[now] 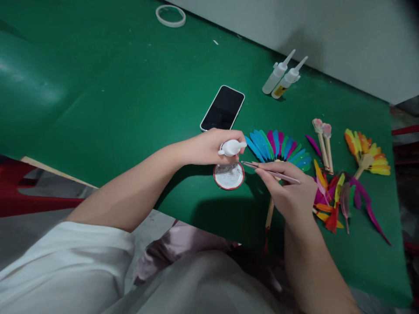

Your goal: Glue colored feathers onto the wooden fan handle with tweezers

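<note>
White bottle [230, 148]: at the round dish's [229, 178] far side, wrapped by my left hand [209, 146]. Probably light, soft-walled; best gripped mid-body. My right hand [293, 192] pinches slim, stiff-looking tweezers [288, 178]. Feather fan [262, 144] beyond.

Phone [223, 108] behind dish [229, 176]; feathers [337, 196] right, on table [114, 109].
</note>
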The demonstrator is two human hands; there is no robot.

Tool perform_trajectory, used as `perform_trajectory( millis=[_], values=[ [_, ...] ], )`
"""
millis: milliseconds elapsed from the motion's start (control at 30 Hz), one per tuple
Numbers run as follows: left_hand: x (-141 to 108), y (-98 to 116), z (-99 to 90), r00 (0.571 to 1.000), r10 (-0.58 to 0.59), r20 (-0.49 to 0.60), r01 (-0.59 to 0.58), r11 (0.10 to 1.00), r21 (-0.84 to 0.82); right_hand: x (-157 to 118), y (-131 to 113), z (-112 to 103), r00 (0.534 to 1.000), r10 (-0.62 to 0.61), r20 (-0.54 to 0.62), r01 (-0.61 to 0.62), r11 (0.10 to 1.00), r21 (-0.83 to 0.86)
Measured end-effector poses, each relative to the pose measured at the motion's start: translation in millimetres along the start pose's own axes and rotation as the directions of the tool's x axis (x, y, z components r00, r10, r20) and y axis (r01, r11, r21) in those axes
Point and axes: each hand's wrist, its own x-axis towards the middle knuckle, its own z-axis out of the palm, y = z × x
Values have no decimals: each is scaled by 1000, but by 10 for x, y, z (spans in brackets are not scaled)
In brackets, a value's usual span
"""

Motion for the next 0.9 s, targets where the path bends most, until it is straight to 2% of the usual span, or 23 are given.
perform_trajectory(
  millis=[133,333,900],
  values=[
    [-7,-1,-63,999,-17,40,12,992,130,-7,10,-12,999,33,-11,-33,999,-14],
    [-31,-2,-123,994,-48,103,26,978,208,-5,5,-32,999,38,4,-38,998,-58],
    [-32,-40,-110,991,-43,126,17,979,205,26,-29,-61,998,61,27,-59,995,-86]
  ],
)
